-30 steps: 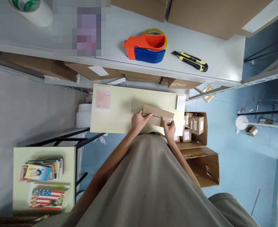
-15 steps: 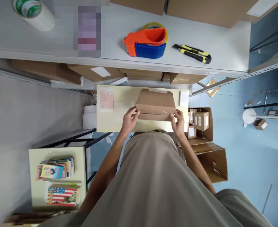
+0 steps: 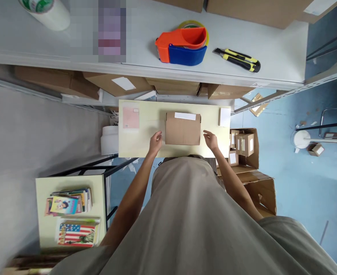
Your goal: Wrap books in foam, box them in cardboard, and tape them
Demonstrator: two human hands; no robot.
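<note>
Down on the small yellow table sits a closed brown box with a white label on its far edge. What is inside it cannot be seen. The left hand is just beside the box's left side, fingers loose and open, holding nothing. The right hand is near the right side, also open and empty, with a small gap to the box. Past the right hand, a big open carton on the floor holds several small brown boxes with white labels. Farther away from both hands, on the grey shelf, lie an orange and blue tape holder and a yellow and black knife. Part of the shelf is blurred out, and the person's shirt hides the near edge of the table.
</note>
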